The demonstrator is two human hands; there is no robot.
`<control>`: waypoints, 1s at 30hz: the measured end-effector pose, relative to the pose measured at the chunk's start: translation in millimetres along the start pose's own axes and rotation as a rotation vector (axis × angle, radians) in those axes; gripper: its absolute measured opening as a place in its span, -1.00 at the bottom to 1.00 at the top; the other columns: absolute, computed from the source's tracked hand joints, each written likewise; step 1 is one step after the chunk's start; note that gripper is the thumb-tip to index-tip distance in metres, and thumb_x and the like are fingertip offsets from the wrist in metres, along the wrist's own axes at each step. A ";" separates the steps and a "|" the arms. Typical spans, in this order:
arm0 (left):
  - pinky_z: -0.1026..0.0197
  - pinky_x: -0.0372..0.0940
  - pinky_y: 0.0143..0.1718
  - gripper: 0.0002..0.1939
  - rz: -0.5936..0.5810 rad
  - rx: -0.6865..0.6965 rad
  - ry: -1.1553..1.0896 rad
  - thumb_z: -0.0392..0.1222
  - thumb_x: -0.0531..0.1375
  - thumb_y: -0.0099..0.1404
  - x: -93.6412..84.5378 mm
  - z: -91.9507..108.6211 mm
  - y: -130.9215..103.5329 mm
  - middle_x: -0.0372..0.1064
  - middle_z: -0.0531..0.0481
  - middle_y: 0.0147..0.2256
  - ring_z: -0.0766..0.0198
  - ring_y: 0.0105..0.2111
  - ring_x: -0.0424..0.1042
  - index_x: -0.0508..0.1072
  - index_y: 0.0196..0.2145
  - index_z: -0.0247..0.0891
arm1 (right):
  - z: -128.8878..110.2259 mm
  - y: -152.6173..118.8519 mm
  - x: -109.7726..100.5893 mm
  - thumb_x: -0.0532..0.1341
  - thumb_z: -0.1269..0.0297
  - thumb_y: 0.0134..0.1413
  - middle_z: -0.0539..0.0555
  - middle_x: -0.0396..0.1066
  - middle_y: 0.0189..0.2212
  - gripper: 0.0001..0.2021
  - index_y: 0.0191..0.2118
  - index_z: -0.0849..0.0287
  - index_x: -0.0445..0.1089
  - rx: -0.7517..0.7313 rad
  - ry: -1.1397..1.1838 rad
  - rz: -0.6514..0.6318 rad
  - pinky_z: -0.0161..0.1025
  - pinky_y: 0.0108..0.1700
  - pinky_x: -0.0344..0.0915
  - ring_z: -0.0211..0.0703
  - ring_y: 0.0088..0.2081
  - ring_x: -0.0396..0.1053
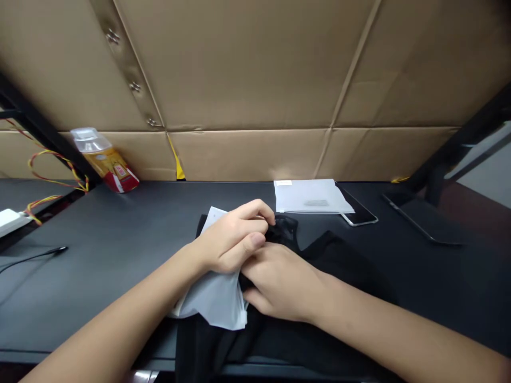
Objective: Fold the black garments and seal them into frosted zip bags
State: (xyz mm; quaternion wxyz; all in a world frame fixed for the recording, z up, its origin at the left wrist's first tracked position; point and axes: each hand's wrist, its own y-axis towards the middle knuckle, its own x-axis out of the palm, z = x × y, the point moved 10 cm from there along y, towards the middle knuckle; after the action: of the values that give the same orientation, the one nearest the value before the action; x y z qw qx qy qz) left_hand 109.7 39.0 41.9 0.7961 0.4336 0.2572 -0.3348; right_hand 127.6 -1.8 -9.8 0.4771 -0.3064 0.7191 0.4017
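A frosted white zip bag (219,300) lies over a crumpled black garment (335,260) near the front of the table. My left hand (237,234) is closed at the bag's upper part, fingers curled and thumb lying across them. Right against it, my right hand (285,282) is closed on black cloth at the bag's open edge; its fingertips are partly hidden under my left hand and the bag. The zip slider shows at the bag's lower corner. Dark fabric spreads under both wrists and hangs over the table's front edge.
At the back, another frosted zip bag (309,197) partly covers a phone (361,211). A second dark phone-like slab (419,218) is farther right. A red-and-yellow bottle (109,162) leans at the back left. A black cable (48,252) lies at left; cardboard (251,80) walls the back.
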 end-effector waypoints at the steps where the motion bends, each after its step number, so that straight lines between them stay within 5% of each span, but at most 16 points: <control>1: -0.03 0.44 -0.03 -0.63 0.011 0.004 -0.013 -0.09 -0.04 0.55 -2.0 0.7 0.0 0.37 -0.19 -0.08 0.04 -0.07 0.45 0.29 -0.43 -0.20 | -6.4 3.2 4.0 0.28 0.32 0.22 0.26 0.62 -0.10 -0.78 -0.07 0.30 0.55 -0.072 0.057 -0.030 -0.08 0.04 0.51 0.10 -0.02 0.56; 4: 0.01 0.41 -0.03 -0.62 -0.061 0.029 -0.055 -0.01 0.01 0.54 2.6 4.0 0.0 0.38 -0.21 -0.06 0.07 -0.10 0.44 0.31 -0.42 -0.21 | -20.3 10.2 12.8 0.26 0.26 0.27 0.26 0.59 0.04 -0.72 0.02 0.27 0.55 -0.253 0.133 -0.109 -0.03 0.21 0.41 0.12 0.10 0.50; 7: 0.04 0.38 0.00 -0.58 -0.126 0.000 -0.054 0.05 -0.05 0.58 6.0 0.5 0.0 0.38 -0.19 -0.03 0.10 -0.09 0.43 0.32 -0.38 -0.21 | -16.1 17.2 10.3 0.26 0.24 0.31 0.27 0.58 0.08 -0.69 0.07 0.27 0.54 -0.228 0.149 -0.156 0.02 0.23 0.40 0.13 0.11 0.50; 12: 0.05 0.32 -0.06 -0.49 0.133 -0.125 0.193 0.06 -0.20 0.62 -33.6 -13.3 0.8 0.36 -0.11 -0.22 0.12 -0.18 0.37 0.37 -0.31 -0.21 | 5.1 -3.0 -29.5 0.37 0.39 0.25 0.14 0.56 0.13 -0.64 0.14 0.09 0.54 -0.008 0.311 -0.167 -0.06 0.28 0.38 0.02 0.19 0.46; 14: 0.09 0.25 -0.19 -0.48 0.149 -0.224 0.337 0.03 -0.18 0.63 -43.1 -19.9 -0.1 0.31 -0.05 -0.34 0.16 -0.29 0.33 0.31 -0.40 -0.20 | 20.4 -25.3 -48.2 0.40 0.27 0.27 0.10 0.52 0.19 -0.58 0.22 -0.01 0.50 0.097 0.336 -0.129 -0.03 0.31 0.36 0.02 0.24 0.44; 18: 0.11 0.08 -0.38 -0.40 -0.158 -0.470 0.436 0.15 -0.13 0.60 -26.8 -39.7 -7.6 0.35 -0.02 -0.47 0.20 -0.46 0.29 0.28 -0.52 -0.20 | 66.7 -73.9 -71.3 0.35 -0.11 0.28 0.17 0.53 0.09 -0.50 0.21 0.02 0.50 0.437 0.087 0.004 0.05 0.10 0.48 0.16 0.12 0.49; 21: 0.13 0.02 -0.46 -0.34 -0.330 -0.596 0.403 0.35 -0.07 0.52 -13.4 -49.2 -19.5 0.42 -0.03 -0.50 0.20 -0.54 0.30 0.35 -0.52 -0.18 | 82.6 -89.8 -63.4 0.25 -0.16 0.34 0.18 0.57 -0.09 -0.54 0.09 0.09 0.56 0.600 -0.018 0.009 0.02 -0.07 0.51 0.13 -0.05 0.55; 27: 0.15 0.13 -0.44 -0.41 -0.290 -0.689 0.430 0.41 -0.04 0.48 -16.4 -63.6 -25.4 0.54 -0.05 -0.37 0.05 -0.41 0.50 0.48 -0.04 -0.12 | 53.5 -56.9 -50.7 0.25 0.31 0.39 0.11 0.56 -0.09 -0.84 -0.01 0.09 0.56 0.428 0.063 0.104 -0.06 0.00 0.45 0.03 -0.02 0.51; 30: 0.16 0.18 -0.38 -0.48 -0.329 -0.671 0.407 0.32 -0.04 0.53 -10.1 -67.7 -26.0 0.57 -0.06 -0.30 0.06 -0.34 0.53 0.47 -0.12 -0.14 | 34.9 -39.1 -48.8 0.21 0.38 0.42 0.08 0.56 -0.03 -0.80 0.03 0.07 0.53 0.292 0.202 0.105 -0.09 0.10 0.42 -0.05 0.03 0.49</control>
State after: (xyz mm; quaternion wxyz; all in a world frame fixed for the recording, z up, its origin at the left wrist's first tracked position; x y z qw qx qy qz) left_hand 75.5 90.1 2.2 0.7621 0.1609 0.5696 -0.2626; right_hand 192.5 12.2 16.8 0.4204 -0.2347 0.8290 0.2844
